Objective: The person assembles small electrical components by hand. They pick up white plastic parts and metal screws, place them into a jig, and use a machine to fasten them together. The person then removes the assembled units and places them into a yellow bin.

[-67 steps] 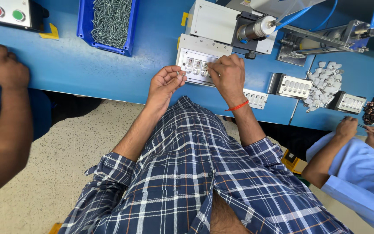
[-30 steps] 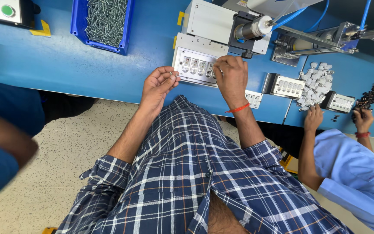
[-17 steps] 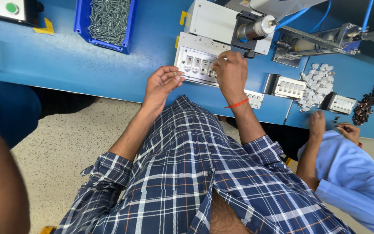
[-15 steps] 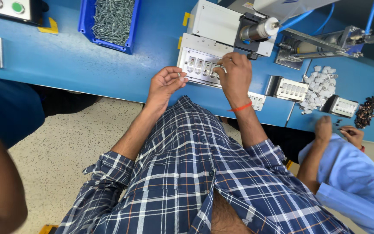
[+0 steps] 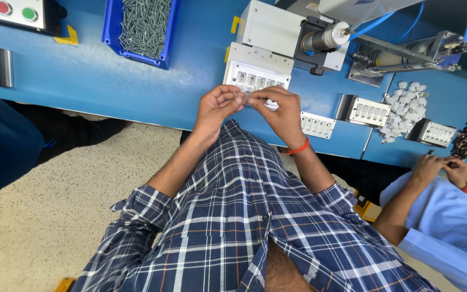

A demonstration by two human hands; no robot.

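White plastic shows in the switch plate (image 5: 255, 81) lying at the near edge of the blue desk (image 5: 109, 86). The right hand (image 5: 283, 116) has been lifted off that plate and brought against the left hand (image 5: 218, 107). A small part, too tiny to identify, is now pinched between their fingertips, so the work has passed from plate to part.

The person wears a blue, white and dark plaid shirt (image 5: 244, 227) with its sleeves rolled to the elbows, and an orange band (image 5: 297, 147) circles the right wrist.
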